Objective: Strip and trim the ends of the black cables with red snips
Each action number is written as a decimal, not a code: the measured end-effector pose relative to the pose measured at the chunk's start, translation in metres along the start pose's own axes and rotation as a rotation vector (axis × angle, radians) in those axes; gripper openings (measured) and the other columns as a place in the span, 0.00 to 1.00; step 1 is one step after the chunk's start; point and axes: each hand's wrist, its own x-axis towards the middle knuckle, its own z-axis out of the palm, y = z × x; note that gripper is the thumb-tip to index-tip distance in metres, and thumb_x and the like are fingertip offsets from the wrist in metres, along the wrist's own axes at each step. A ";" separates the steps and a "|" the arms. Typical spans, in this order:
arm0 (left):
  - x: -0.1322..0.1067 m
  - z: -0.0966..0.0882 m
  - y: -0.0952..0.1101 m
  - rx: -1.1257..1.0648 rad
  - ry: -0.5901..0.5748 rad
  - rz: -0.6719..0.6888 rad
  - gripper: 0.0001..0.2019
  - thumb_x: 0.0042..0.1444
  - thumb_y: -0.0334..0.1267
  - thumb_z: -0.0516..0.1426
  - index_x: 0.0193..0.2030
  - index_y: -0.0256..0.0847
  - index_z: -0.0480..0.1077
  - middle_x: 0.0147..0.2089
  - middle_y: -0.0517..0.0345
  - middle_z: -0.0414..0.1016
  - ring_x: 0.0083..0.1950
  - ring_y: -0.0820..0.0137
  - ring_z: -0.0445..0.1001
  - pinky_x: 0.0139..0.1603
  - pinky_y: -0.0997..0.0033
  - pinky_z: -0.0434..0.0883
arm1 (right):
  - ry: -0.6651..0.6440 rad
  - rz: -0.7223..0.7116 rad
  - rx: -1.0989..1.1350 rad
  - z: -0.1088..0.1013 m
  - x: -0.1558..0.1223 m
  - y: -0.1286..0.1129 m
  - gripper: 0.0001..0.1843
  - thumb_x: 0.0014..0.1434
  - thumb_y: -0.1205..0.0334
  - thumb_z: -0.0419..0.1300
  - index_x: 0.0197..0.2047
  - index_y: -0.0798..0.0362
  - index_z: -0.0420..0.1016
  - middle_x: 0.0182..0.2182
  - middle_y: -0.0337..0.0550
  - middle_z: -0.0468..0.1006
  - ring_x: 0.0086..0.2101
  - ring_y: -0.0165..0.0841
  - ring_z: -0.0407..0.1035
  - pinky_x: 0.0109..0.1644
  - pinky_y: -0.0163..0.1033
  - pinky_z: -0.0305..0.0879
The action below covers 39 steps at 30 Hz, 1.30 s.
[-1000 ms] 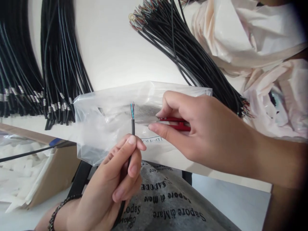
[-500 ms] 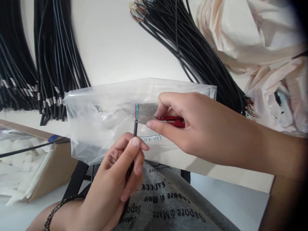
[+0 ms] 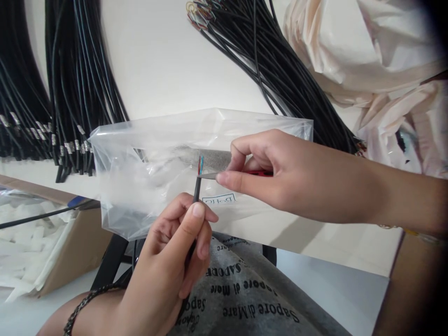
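Two pinches: left hand (image 3: pixel 171 254) cable (image 3: pixel 197 188), right hand (image 3: pixel 283 175) blade (image 3: pixel 209 176).

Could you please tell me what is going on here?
A person's left hand pinches a black cable, with coloured wires sticking up from its end. The right hand grips a red tool, its metal tip right at the end of the cable's black cover. A see-through plastic bag lies on the table behind them, with cable bundles beyond on both sides.
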 end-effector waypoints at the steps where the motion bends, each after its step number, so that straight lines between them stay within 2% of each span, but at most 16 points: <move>1: 0.001 0.000 0.000 0.001 -0.002 -0.002 0.13 0.57 0.50 0.63 0.31 0.44 0.71 0.19 0.72 0.62 0.12 0.88 0.45 0.12 0.88 0.47 | 0.001 -0.001 -0.010 0.000 0.000 0.000 0.16 0.61 0.65 0.64 0.23 0.54 0.67 0.11 0.24 0.56 0.13 0.18 0.48 0.19 0.31 0.48; 5: 0.003 0.000 0.000 0.017 -0.007 -0.021 0.13 0.59 0.50 0.61 0.31 0.43 0.71 0.19 0.72 0.62 0.12 0.88 0.44 0.13 0.88 0.49 | 0.008 -0.015 -0.084 0.001 0.001 -0.001 0.17 0.61 0.65 0.64 0.22 0.54 0.66 0.11 0.25 0.56 0.13 0.19 0.49 0.21 0.32 0.49; 10: 0.002 0.000 0.002 0.000 -0.029 -0.052 0.12 0.63 0.46 0.57 0.32 0.43 0.71 0.20 0.72 0.62 0.12 0.88 0.43 0.13 0.88 0.51 | 0.120 -0.031 -0.202 -0.003 -0.002 0.000 0.16 0.61 0.62 0.64 0.24 0.53 0.65 0.14 0.28 0.62 0.16 0.22 0.55 0.23 0.34 0.50; 14: 0.002 0.000 0.004 -0.006 -0.034 -0.063 0.12 0.62 0.47 0.58 0.32 0.43 0.72 0.20 0.71 0.63 0.12 0.88 0.44 0.13 0.88 0.51 | 0.156 -0.046 -0.294 -0.004 -0.008 -0.002 0.16 0.58 0.58 0.65 0.25 0.51 0.65 0.18 0.30 0.67 0.18 0.24 0.58 0.22 0.36 0.50; 18: 0.001 0.000 0.004 0.003 -0.022 -0.035 0.12 0.60 0.48 0.60 0.32 0.43 0.72 0.20 0.71 0.63 0.12 0.88 0.45 0.12 0.89 0.50 | 0.169 -0.101 -0.369 -0.003 -0.010 -0.004 0.15 0.58 0.56 0.65 0.25 0.50 0.65 0.19 0.31 0.68 0.18 0.26 0.56 0.21 0.37 0.48; 22: 0.001 0.001 0.003 0.064 0.037 0.052 0.13 0.56 0.50 0.63 0.30 0.43 0.72 0.18 0.71 0.63 0.12 0.88 0.47 0.12 0.89 0.51 | 0.209 -0.183 -0.413 -0.003 -0.012 -0.006 0.15 0.60 0.56 0.62 0.25 0.50 0.65 0.17 0.31 0.65 0.16 0.26 0.54 0.20 0.38 0.45; 25: 0.002 -0.002 0.000 0.145 0.042 0.126 0.14 0.57 0.51 0.62 0.31 0.43 0.72 0.18 0.70 0.63 0.12 0.87 0.49 0.12 0.89 0.50 | 0.214 -0.214 -0.401 -0.005 -0.015 -0.006 0.14 0.61 0.55 0.59 0.26 0.51 0.66 0.17 0.32 0.65 0.16 0.25 0.54 0.21 0.38 0.45; 30: 0.002 -0.011 -0.005 0.327 0.035 0.229 0.12 0.61 0.50 0.59 0.34 0.44 0.72 0.18 0.66 0.63 0.14 0.82 0.54 0.12 0.85 0.51 | 0.206 -0.204 -0.387 -0.003 -0.016 -0.006 0.14 0.61 0.55 0.58 0.26 0.51 0.65 0.18 0.33 0.65 0.16 0.25 0.54 0.23 0.38 0.45; 33: 0.000 -0.014 -0.005 0.434 0.079 0.305 0.10 0.62 0.47 0.58 0.34 0.45 0.73 0.19 0.66 0.65 0.17 0.82 0.57 0.15 0.84 0.54 | 0.188 -0.186 -0.384 -0.002 -0.016 -0.007 0.16 0.61 0.53 0.58 0.25 0.51 0.65 0.17 0.33 0.65 0.16 0.25 0.54 0.23 0.38 0.46; 39: -0.002 -0.018 -0.007 0.597 0.155 0.482 0.07 0.63 0.42 0.57 0.35 0.48 0.74 0.20 0.67 0.68 0.15 0.83 0.57 0.14 0.81 0.52 | 0.147 -0.153 -0.299 -0.002 -0.016 -0.005 0.16 0.61 0.54 0.60 0.24 0.51 0.65 0.15 0.31 0.63 0.14 0.23 0.54 0.21 0.37 0.46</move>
